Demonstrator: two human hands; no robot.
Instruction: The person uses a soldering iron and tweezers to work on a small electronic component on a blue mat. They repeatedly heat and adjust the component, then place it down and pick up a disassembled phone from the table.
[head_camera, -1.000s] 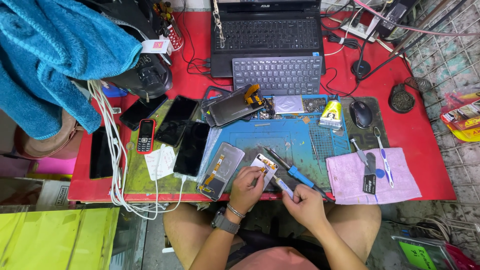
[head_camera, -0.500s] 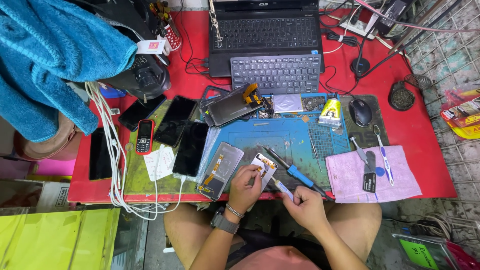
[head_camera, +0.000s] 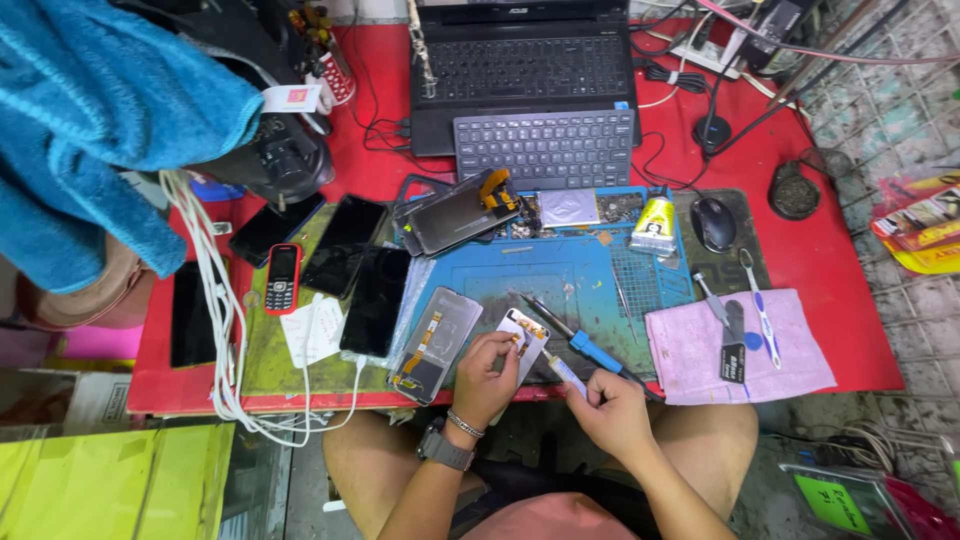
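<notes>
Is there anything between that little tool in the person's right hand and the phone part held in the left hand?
Nothing visible stands between them. The right hand holds a slim tool whose tip points across a short open gap at the white phone part pinched in the left hand. The blue-handled screwdriver lies on the mat just behind, off that line.

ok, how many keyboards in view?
2: the laptop keyboard at the desk's far edge, and a separate grey keyboard just in front of it. None seem hidden.

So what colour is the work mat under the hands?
Blue work mat, best seen in the head view.
</notes>
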